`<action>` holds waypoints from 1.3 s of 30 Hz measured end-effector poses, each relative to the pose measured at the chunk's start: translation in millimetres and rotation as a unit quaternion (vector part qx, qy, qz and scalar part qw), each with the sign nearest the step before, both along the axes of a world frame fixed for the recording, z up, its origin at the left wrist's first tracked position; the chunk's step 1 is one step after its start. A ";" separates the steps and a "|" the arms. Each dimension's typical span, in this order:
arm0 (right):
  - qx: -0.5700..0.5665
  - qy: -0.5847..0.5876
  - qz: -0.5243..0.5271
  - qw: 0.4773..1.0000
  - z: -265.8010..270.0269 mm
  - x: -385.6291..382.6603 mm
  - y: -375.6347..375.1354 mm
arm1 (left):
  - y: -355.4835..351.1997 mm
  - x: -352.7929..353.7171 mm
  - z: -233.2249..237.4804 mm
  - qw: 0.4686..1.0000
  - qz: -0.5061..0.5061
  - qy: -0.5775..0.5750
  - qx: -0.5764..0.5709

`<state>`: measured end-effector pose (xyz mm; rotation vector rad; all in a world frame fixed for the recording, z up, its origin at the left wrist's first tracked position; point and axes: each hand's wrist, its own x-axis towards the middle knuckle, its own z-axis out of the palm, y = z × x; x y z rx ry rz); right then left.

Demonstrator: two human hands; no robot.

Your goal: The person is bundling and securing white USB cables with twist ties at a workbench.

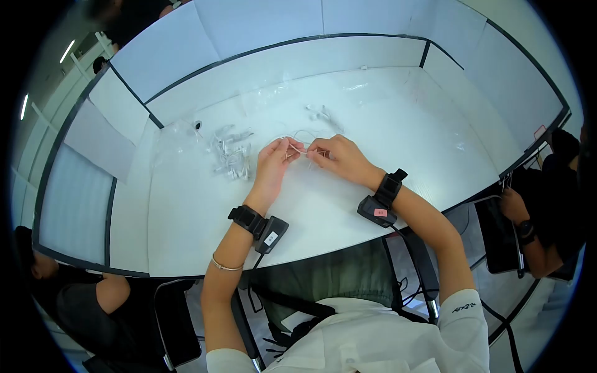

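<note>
A thin white cable (300, 150) runs between my two hands above the white table, and part of it loops up behind my fingers. My left hand (273, 160) pinches the cable between thumb and fingers, palm turned partly up. Close beside it, my right hand (344, 160) is closed on the same cable with its fingertips, back of the hand upward. To the left of my left hand lies a pile of small transparent plastic bags (233, 154) with whitish contents I cannot make out. Beyond my right hand lies a smaller transparent bundle (323, 115).
White partition panels (267, 78) with dark edging enclose the table (373, 205). A small black round object (198, 125) sits at the far left. Black wrist devices (377, 205) with cords are strapped to both my wrists. Other people sit to the left and right, outside the panels.
</note>
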<state>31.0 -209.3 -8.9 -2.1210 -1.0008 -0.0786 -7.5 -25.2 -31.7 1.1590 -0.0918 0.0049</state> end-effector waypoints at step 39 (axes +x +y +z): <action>-0.011 0.083 0.060 0.995 2.9 -5.6 -0.6 | -4.8 -4.0 2.4 0.993 -0.050 0.067 0.082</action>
